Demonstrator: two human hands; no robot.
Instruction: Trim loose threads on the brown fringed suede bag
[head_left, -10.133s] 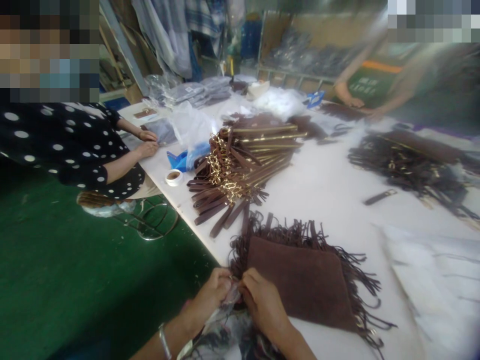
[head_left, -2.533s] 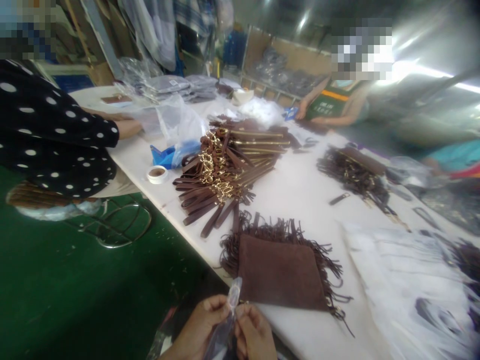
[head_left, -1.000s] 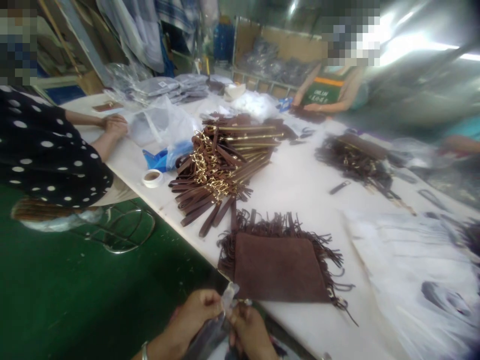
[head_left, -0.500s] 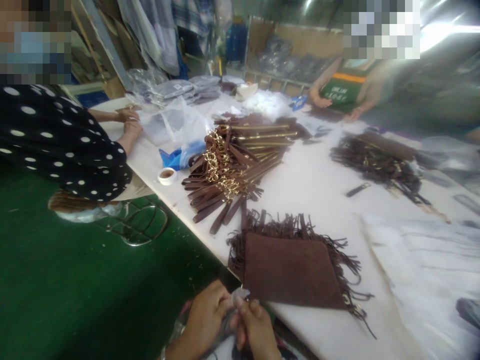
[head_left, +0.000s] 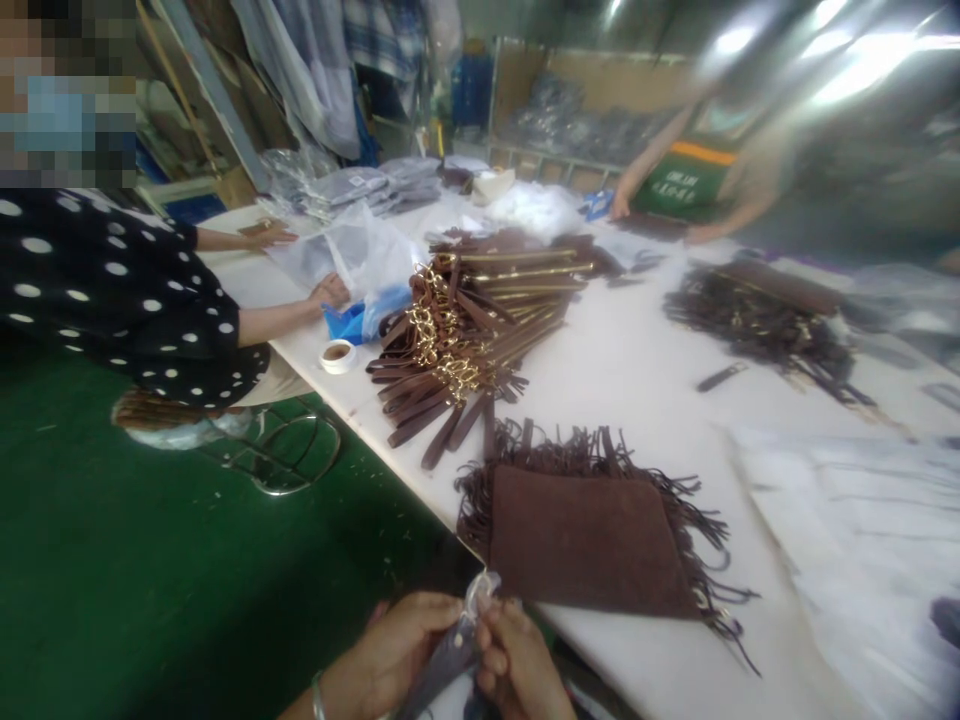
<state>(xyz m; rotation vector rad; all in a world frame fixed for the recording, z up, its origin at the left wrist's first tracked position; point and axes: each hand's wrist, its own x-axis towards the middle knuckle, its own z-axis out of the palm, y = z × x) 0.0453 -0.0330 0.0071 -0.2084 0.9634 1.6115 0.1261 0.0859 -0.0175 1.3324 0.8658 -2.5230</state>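
Note:
My left hand [head_left: 401, 650] and my right hand [head_left: 517, 665] are together at the bottom edge, below the table's near edge. Both pinch a clear plastic sleeve [head_left: 469, 620] with a dark strap inside it; its crumpled top pokes up between my fingertips. Just beyond them a brown suede fringed bag [head_left: 589, 540] lies flat on the white table [head_left: 637, 370]. Behind the bag sits a big heap of brown straps with gold clasps [head_left: 469, 325].
A person in a black polka-dot top [head_left: 127, 290] sits at the left with a hand at a blue item and plastic bags [head_left: 360, 255]. A tape roll [head_left: 339, 356] lies nearby. Another strap pile [head_left: 765, 325] lies right, white sheets [head_left: 847, 540] near right. Another person [head_left: 697, 180] works at the far side.
My hands have stayed pinched on the plastic sleeve, lifting it slightly. The polka-dot person's hand has moved from the far bags toward the blue item. The view shifted a little.

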